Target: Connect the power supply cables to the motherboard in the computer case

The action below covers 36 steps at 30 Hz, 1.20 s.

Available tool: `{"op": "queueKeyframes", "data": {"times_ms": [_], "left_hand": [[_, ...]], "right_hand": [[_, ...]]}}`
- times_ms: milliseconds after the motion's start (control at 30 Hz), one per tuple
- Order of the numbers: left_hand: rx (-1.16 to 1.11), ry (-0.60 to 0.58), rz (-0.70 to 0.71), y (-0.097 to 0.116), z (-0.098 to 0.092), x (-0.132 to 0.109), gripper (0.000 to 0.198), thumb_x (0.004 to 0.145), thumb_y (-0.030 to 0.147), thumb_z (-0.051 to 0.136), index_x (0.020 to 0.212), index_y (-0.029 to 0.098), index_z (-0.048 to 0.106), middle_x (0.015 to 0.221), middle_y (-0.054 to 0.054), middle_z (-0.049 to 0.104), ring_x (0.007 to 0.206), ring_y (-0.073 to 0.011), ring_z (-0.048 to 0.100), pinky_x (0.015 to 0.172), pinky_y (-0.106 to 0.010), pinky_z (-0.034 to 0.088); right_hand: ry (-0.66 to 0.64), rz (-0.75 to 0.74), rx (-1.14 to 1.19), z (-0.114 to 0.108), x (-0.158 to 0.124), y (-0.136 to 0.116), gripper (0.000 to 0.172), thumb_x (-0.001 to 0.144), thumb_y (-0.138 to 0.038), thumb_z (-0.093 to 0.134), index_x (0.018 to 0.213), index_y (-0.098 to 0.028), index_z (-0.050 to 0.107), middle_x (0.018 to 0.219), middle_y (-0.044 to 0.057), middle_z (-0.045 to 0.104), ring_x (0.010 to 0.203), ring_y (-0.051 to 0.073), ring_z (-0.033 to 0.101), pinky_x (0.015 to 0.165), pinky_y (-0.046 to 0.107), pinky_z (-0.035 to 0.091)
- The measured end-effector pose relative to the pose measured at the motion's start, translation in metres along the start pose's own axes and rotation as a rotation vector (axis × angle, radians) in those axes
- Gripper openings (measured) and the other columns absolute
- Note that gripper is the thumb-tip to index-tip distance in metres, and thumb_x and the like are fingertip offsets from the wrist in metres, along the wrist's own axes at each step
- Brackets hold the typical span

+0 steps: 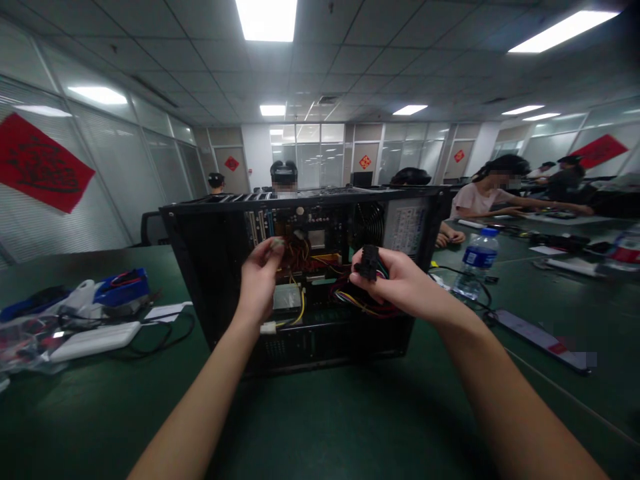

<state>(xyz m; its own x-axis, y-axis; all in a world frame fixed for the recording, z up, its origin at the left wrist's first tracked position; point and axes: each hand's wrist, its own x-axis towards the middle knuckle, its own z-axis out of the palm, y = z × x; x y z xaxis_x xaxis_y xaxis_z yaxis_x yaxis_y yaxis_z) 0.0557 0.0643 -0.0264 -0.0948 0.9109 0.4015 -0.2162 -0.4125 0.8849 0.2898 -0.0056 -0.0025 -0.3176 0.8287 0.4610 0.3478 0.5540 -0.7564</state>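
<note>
An open black computer case stands on the green table, its inside facing me with a motherboard, a fan and bundles of coloured wires. My left hand reaches into the case and pinches a small connector near the red and yellow wires. My right hand is closed round a black power plug whose coloured wires trail down into the case. A white plug on yellow wire hangs below my left wrist.
A clear water bottle stands right of the case, with a flat dark panel beyond it. A white keyboard, cables and a blue tool pile lie at left. Other people sit at tables behind and to the right.
</note>
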Motion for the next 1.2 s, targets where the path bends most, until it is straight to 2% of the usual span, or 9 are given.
{"op": "queueKeyframes", "data": {"times_ms": [167, 400, 467, 633, 700, 800, 967, 1067, 1200], "left_hand": [[0.062, -0.11, -0.061, -0.009, 0.001, 0.001, 0.05, 0.078, 0.047, 0.073, 0.114, 0.014, 0.066, 0.113, -0.011, 0.071, 0.091, -0.0211, 0.069, 0.075, -0.028, 0.055], [0.424, -0.344, 0.248, -0.019, 0.012, -0.014, 0.026, 0.091, 0.035, 0.059, 0.106, 0.015, 0.067, 0.111, -0.01, 0.071, 0.104, -0.0228, 0.065, 0.094, -0.034, 0.051], [0.55, -0.481, 0.254, -0.023, 0.011, -0.016, 0.023, 0.093, 0.032, 0.056, 0.106, 0.016, 0.067, 0.112, -0.01, 0.07, 0.106, -0.0227, 0.064, 0.097, -0.035, 0.048], [0.914, -0.953, 0.274, -0.019, 0.0, -0.017, 0.021, 0.092, 0.02, 0.051, 0.104, 0.017, 0.068, 0.112, -0.01, 0.069, 0.104, -0.0234, 0.063, 0.095, -0.035, 0.046], [1.012, -1.052, 0.24, -0.01, -0.007, -0.018, 0.027, 0.093, 0.021, 0.05, 0.113, 0.018, 0.068, 0.117, -0.011, 0.068, 0.108, -0.0246, 0.063, 0.096, -0.035, 0.046], [1.081, -1.046, 0.129, 0.009, -0.017, -0.018, 0.035, 0.094, 0.031, 0.051, 0.124, 0.022, 0.066, 0.123, -0.009, 0.068, 0.111, -0.0256, 0.063, 0.097, -0.035, 0.045], [1.207, -0.909, 0.032, 0.03, -0.028, -0.017, 0.031, 0.092, 0.039, 0.054, 0.109, 0.021, 0.073, 0.106, -0.01, 0.073, 0.094, -0.0257, 0.067, 0.081, -0.033, 0.047], [1.32, -0.879, -0.06, 0.027, -0.031, -0.016, 0.034, 0.09, 0.044, 0.054, 0.094, 0.018, 0.076, 0.093, -0.012, 0.074, 0.08, -0.025, 0.066, 0.071, -0.032, 0.044], [1.395, -1.002, -0.156, 0.014, -0.033, -0.012, 0.045, 0.092, 0.051, 0.046, 0.087, 0.017, 0.074, 0.088, -0.013, 0.073, 0.075, -0.0245, 0.064, 0.066, -0.031, 0.042]], "right_hand": [[0.006, -0.032, -0.025, -0.006, -0.005, -0.008, 0.029, 0.089, -0.042, 0.069, 0.089, -0.016, 0.057, 0.07, -0.003, 0.048, 0.059, 0.009, 0.041, 0.057, 0.023, 0.036], [0.229, -0.098, 0.003, -0.002, -0.017, -0.034, 0.028, 0.087, -0.042, 0.07, 0.091, -0.018, 0.058, 0.068, -0.002, 0.051, 0.06, 0.012, 0.049, 0.057, 0.025, 0.04], [0.279, -0.118, -0.028, -0.002, -0.021, -0.042, 0.026, 0.086, -0.041, 0.071, 0.09, -0.018, 0.059, 0.069, -0.001, 0.054, 0.062, 0.013, 0.052, 0.057, 0.025, 0.041], [0.328, -0.12, -0.102, -0.006, -0.025, -0.046, 0.023, 0.083, -0.037, 0.072, 0.089, -0.018, 0.061, 0.072, 0.002, 0.057, 0.067, 0.016, 0.056, 0.058, 0.026, 0.043], [0.346, -0.118, -0.118, -0.008, -0.025, -0.044, 0.024, 0.082, -0.038, 0.072, 0.089, -0.018, 0.061, 0.074, 0.003, 0.058, 0.068, 0.016, 0.057, 0.057, 0.026, 0.043], [0.365, -0.124, -0.131, -0.011, -0.026, -0.043, 0.023, 0.082, -0.037, 0.072, 0.089, -0.018, 0.061, 0.077, 0.003, 0.059, 0.068, 0.016, 0.057, 0.056, 0.026, 0.043], [0.349, -0.099, -0.117, -0.012, -0.026, -0.045, 0.024, 0.082, -0.038, 0.071, 0.089, -0.018, 0.062, 0.074, 0.003, 0.058, 0.067, 0.017, 0.058, 0.057, 0.027, 0.045], [0.338, -0.091, -0.125, -0.012, -0.025, -0.046, 0.022, 0.081, -0.037, 0.071, 0.087, -0.017, 0.062, 0.074, 0.003, 0.059, 0.069, 0.017, 0.059, 0.06, 0.027, 0.046], [0.346, -0.111, -0.142, -0.013, -0.025, -0.047, 0.019, 0.08, -0.034, 0.071, 0.086, -0.017, 0.063, 0.075, 0.003, 0.06, 0.07, 0.017, 0.059, 0.061, 0.028, 0.047]]}}
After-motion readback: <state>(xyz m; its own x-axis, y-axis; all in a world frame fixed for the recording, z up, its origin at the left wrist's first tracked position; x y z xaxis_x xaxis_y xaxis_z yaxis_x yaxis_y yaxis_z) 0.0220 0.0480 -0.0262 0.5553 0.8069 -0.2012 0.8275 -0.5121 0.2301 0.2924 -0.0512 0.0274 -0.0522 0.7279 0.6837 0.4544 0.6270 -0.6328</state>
